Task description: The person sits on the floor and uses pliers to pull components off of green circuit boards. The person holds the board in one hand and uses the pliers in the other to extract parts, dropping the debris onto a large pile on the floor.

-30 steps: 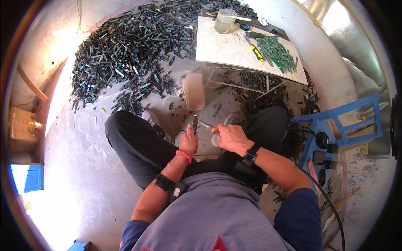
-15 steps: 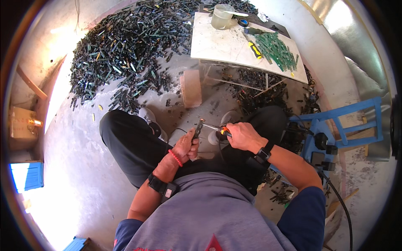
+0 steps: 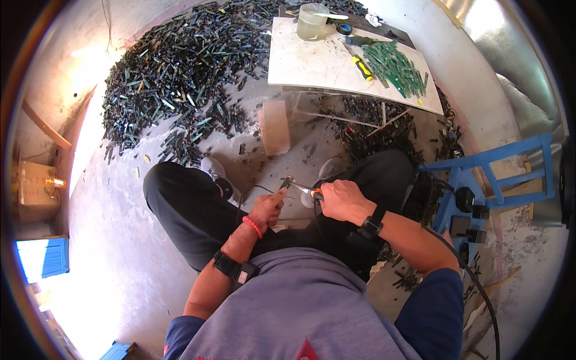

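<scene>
My left hand [image 3: 267,209] is closed around a narrow dark strip-shaped part [image 3: 285,182], gripped between thumb and fingers with its coppery tip pointing up and away from me. From the right, my right hand [image 3: 345,201] grips a screwdriver-like tool [image 3: 316,193] with an orange-and-black handle. Its shiny metal shaft reaches left to the end of the strip. Whether the tip presses into the strip or only touches it is too small to tell. Both hands are above the floor between my bent knees.
A big heap of dark strips [image 3: 174,78] covers the floor ahead left. On the low white table [image 3: 312,66] are green strips [image 3: 396,69], a yellow-black screwdriver [image 3: 363,69] and a tub of liquid [image 3: 312,23]. A brown block [image 3: 276,128] stands before it; a blue chair [image 3: 480,174] is at right.
The dark strip has turned in my left hand, so less of it shows. My right hand and tool have shifted slightly left and toward me. The whole view has tilted a little.
</scene>
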Demonstrator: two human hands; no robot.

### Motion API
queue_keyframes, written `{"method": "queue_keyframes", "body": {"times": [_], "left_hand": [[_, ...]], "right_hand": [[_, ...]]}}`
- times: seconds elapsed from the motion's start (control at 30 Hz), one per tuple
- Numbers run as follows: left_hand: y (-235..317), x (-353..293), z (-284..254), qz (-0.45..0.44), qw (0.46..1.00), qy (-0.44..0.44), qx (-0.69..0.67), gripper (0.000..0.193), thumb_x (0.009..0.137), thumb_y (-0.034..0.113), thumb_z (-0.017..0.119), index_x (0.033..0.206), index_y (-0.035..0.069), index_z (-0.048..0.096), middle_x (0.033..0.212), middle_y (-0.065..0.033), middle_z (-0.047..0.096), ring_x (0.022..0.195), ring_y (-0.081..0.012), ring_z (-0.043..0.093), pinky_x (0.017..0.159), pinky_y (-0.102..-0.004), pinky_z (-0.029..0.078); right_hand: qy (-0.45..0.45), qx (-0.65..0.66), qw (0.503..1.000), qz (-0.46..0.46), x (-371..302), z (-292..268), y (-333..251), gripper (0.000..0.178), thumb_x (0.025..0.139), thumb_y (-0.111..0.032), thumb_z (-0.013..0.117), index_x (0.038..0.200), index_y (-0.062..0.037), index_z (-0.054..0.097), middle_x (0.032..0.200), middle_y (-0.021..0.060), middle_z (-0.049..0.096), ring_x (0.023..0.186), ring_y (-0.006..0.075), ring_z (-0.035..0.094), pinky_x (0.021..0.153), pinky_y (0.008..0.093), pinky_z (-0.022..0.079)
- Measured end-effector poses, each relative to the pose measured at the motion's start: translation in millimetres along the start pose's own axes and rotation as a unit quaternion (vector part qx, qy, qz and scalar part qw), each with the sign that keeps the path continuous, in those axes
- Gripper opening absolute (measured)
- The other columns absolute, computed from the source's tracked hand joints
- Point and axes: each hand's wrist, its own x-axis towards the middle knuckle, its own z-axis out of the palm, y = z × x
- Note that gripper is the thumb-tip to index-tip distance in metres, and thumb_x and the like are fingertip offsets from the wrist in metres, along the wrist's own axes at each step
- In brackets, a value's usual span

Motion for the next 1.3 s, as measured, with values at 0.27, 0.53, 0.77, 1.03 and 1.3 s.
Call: {"method": "queue_keyframes", "body": {"times": [0.27, 0.53, 0.77, 1.03, 1.3], "left_hand": [[7.3, -13.0, 4.2, 0.007, 0.995, -0.046, 0.084, 0.044, 0.087, 0.044, 0.058, 0.061, 0.011, 0.044, 0.049, 0.008, 0.028, 0.038, -0.0045, 0.021, 0.036, -0.0244, 0.014], [3.8, -7.4, 5.3, 0.032, 0.991, -0.024, 0.13, 0.042, 0.085, 0.041, 0.06, 0.06, 0.011, 0.045, 0.049, 0.0074, 0.032, 0.039, -0.0046, 0.024, 0.037, -0.0253, 0.017], [-14.7, 11.8, 6.8, 0.198, 0.878, 0.119, 0.418, 0.048, 0.079, 0.038, 0.063, 0.062, -0.007, 0.055, 0.051, -0.0098, 0.049, 0.047, -0.0151, 0.046, 0.045, -0.0373, 0.035], [-22.2, 6.3, 7.3, 0.11, 0.966, -0.023, 0.232, 0.036, 0.083, 0.029, 0.058, 0.059, 0.004, 0.049, 0.046, -0.0027, 0.039, 0.038, -0.0134, 0.036, 0.038, -0.0319, 0.027], [-11.7, -14.9, 19.2, -0.009, 0.993, -0.121, 0.01, 0.036, 0.085, 0.024, 0.058, 0.056, 0.014, 0.038, 0.047, 0.0053, 0.031, 0.036, -0.008, 0.024, 0.036, -0.0261, 0.017]], "right_hand": [[-0.052, -0.011, 0.999, 0.005, -9.7, -12.1, 11.7, 0.022, 0.072, -0.012, 0.054, 0.085, 0.0005, 0.065, 0.08, 0.0228, 0.063, 0.077, 0.0365, 0.063, 0.071, 0.0414, 0.05], [-0.083, -0.024, 0.996, 0.013, -10.6, -18.6, 14.2, 0.02, 0.07, -0.01, 0.053, 0.079, 0.004, 0.064, 0.077, 0.0242, 0.063, 0.076, 0.0378, 0.062, 0.069, 0.0417, 0.05], [-0.093, -0.031, 0.995, -0.006, -3.4, -23.1, -2.5, 0.02, 0.069, -0.008, 0.052, 0.079, 0.0031, 0.065, 0.077, 0.0244, 0.063, 0.075, 0.0381, 0.062, 0.067, 0.042, 0.05], [-0.154, 0.015, 0.988, -0.007, -2.8, -26.1, 11.4, 0.024, 0.076, -0.021, 0.057, 0.08, 0.0022, 0.062, 0.077, 0.0209, 0.063, 0.079, 0.0368, 0.061, 0.072, 0.0419, 0.048], [-0.272, 0.251, 0.927, 0.055, -8.9, -28.7, 22.6, 0.023, 0.077, -0.021, 0.059, 0.078, 0.0019, 0.058, 0.065, 0.0083, 0.059, 0.055, 0.0141, 0.058, 0.051, 0.0283, 0.047]]}}
